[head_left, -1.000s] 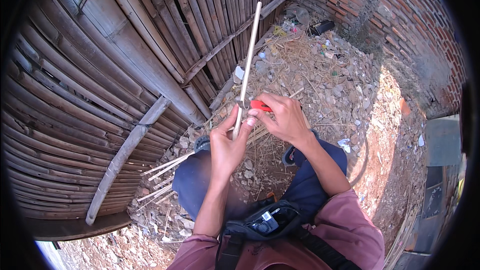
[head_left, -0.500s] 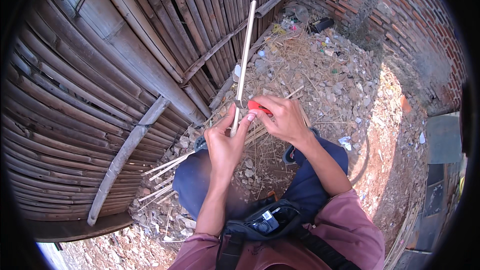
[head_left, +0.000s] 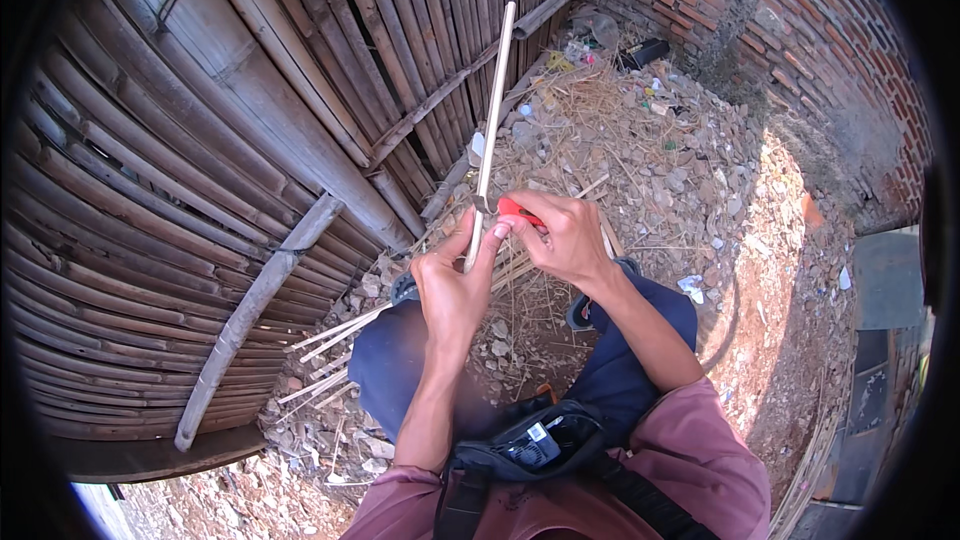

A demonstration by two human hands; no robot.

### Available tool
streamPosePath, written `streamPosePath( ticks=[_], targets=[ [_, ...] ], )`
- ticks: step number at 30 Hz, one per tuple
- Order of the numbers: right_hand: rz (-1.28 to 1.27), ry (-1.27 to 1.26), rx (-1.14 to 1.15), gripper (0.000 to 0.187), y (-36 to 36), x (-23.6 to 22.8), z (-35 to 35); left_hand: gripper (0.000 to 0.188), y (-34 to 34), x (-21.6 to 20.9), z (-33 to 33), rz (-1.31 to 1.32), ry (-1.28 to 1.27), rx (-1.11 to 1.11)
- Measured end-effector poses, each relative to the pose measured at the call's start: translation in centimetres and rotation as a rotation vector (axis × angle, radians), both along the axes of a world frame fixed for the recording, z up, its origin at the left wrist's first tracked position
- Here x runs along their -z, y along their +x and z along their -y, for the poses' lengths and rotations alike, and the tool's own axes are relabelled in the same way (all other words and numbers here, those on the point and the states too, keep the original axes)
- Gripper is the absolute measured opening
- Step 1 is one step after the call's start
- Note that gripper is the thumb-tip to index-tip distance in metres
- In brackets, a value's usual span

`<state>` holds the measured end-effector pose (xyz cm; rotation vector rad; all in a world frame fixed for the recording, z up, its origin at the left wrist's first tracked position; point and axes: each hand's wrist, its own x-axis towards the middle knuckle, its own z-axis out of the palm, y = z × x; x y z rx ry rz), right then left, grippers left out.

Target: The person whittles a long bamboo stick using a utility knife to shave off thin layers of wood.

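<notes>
Red-handled knife (head_left: 521, 212) against stick (head_left: 494, 120), open rubble (head_left: 665, 185) rightward

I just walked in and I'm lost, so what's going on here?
The left hand holds a pale stick near its lower end, the rest slanting upward. The right hand grips a red-handled tool, its metal part at the stick, just above the left hand's fingertips. More pale sticks lie on the rubble-strewn ground, beside a bamboo wall.

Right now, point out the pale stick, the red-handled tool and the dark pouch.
Pale stick (head_left: 491, 130): head view, shaft above the fingers.
Red-handled tool (head_left: 508, 208): head view, red handle.
Dark pouch (head_left: 474, 456): head view, left side.
</notes>
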<state>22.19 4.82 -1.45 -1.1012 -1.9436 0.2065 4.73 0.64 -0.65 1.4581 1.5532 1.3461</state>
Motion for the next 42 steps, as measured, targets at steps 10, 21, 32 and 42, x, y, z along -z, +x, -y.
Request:
streamPosePath(
  ticks=[10,21,32,42],
  targets=[
    [-0.026,-0.006,0.059,0.028,0.4,-1.0,-1.2,0.042,0.1,0.3,0.5,-0.054,0.119,0.026],
    [-0.059,0.022,0.132,0.032,2.3,-2.0,-3.8,0.044,0.0,0.0,1.7,-0.113,0.086,0.069],
    [-0.106,-0.018,0.272,0.037,4.9,-1.9,-8.3,0.041,-0.8,1.4,5.8,-0.129,0.03,0.147],
    [0.002,-0.116,0.285,0.042,4.3,0.0,-10.3,0.04,-2.1,2.6,8.8,-0.08,-0.099,0.107]
  ],
)
